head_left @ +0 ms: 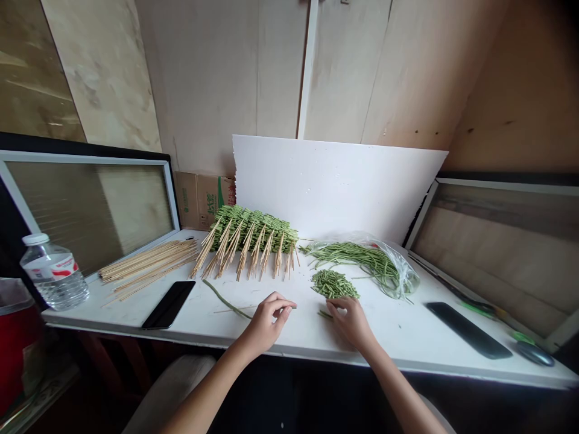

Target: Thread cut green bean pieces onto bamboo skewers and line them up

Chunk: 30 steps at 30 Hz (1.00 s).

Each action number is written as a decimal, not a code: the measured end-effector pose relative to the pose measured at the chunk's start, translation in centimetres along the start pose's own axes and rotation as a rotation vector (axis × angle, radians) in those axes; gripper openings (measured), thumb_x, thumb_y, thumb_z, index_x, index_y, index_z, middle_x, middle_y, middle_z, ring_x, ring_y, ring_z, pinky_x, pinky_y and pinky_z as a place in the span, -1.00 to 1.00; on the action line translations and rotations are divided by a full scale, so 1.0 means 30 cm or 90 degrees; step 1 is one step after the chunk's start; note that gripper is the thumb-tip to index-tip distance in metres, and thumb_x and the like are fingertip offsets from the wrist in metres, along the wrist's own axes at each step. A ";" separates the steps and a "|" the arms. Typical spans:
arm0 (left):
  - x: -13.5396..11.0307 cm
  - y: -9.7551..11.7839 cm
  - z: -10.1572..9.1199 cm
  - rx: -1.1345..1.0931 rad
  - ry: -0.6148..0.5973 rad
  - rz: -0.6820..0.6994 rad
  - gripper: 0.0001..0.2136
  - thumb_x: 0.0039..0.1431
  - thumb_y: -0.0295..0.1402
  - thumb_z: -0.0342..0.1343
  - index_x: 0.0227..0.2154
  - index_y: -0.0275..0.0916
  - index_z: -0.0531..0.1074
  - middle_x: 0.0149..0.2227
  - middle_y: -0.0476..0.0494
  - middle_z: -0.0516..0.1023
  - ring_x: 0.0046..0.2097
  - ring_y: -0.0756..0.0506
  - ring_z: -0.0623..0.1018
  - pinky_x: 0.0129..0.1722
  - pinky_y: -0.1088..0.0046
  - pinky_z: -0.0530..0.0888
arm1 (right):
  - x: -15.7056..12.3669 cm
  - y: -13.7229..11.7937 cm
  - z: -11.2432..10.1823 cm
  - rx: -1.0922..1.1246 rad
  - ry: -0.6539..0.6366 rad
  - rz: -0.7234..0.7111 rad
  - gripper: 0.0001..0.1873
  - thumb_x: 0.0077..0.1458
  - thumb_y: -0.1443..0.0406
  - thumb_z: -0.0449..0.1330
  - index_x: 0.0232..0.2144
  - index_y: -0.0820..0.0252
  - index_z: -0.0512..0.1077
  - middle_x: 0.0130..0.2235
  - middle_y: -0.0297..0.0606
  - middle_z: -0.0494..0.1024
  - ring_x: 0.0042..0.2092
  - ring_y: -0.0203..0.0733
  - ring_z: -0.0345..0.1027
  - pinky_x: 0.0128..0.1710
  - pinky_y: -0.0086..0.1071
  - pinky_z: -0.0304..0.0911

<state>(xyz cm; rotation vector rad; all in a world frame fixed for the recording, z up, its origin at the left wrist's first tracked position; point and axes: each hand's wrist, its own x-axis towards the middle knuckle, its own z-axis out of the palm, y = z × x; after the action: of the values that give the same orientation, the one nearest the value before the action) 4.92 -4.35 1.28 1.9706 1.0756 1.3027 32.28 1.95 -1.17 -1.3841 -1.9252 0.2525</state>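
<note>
My left hand (270,318) is closed around one end of a long green bean (224,299). The rest of that bean stretches to the left over the table, and a short tip pokes out past my fingers. Close to the table, my right hand (349,320) has its fingertips pinched on a short cut piece of green bean (324,314). Just beyond it lies a heap of short bean pieces (333,283). A thin wooden skewer (221,311) lies on the table beside the long bean, partly covered by it.
Skewered beans (253,226) are stacked at the back, their sticks pointing forward. Loose skewers (149,262) and a black phone (169,305) lie left, near a water bottle (54,274). A plastic bag of long beans (371,259), a dark flat object (468,330) and a mouse (534,352) are right.
</note>
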 end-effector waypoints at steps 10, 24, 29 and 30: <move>-0.001 -0.029 0.015 0.007 -0.008 0.004 -0.71 0.42 -0.26 0.01 -0.01 -0.18 0.60 -0.13 -0.22 0.52 -0.14 -0.11 0.55 -0.13 0.36 0.53 | -0.003 -0.012 -0.019 0.072 -0.030 0.029 -0.33 0.38 -0.12 -0.12 -0.35 0.10 0.62 -0.13 -0.08 0.68 0.00 0.17 0.40 0.04 0.04 0.29; -0.005 0.003 0.028 -0.004 0.012 0.010 -0.79 0.27 -0.34 0.26 -0.06 -0.18 0.59 -0.19 -0.16 0.64 -0.15 -0.14 0.61 -0.08 0.31 0.54 | -0.079 -0.268 0.003 0.251 -0.089 -0.090 -0.70 0.31 0.01 0.19 -0.22 0.03 0.61 -0.25 -0.21 0.64 -0.22 -0.08 0.44 -0.27 -0.28 0.30; -0.002 -0.017 0.012 0.049 0.009 0.017 -0.88 0.33 -0.34 0.20 -0.19 -0.17 0.64 -0.23 -0.15 0.65 -0.17 -0.15 0.61 -0.12 0.32 0.49 | -0.070 -0.250 -0.008 0.245 -0.050 -0.065 -0.69 0.29 0.00 0.20 -0.22 0.05 0.57 -0.18 -0.18 0.64 -0.21 -0.06 0.42 -0.26 -0.25 0.31; -0.002 -0.014 0.011 0.048 0.006 0.020 -0.88 0.33 -0.35 0.20 -0.19 -0.17 0.65 -0.24 -0.14 0.64 -0.19 -0.14 0.61 -0.14 0.34 0.49 | -0.070 -0.254 -0.012 0.240 -0.058 -0.074 -0.70 0.27 0.00 0.22 -0.21 0.05 0.57 -0.19 -0.19 0.63 -0.21 -0.06 0.42 -0.27 -0.26 0.31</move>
<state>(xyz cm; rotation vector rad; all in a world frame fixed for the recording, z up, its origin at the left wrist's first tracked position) 5.07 -4.17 0.79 2.0464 1.1185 1.3067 27.21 -3.02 2.30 -1.0251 -1.9027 0.5976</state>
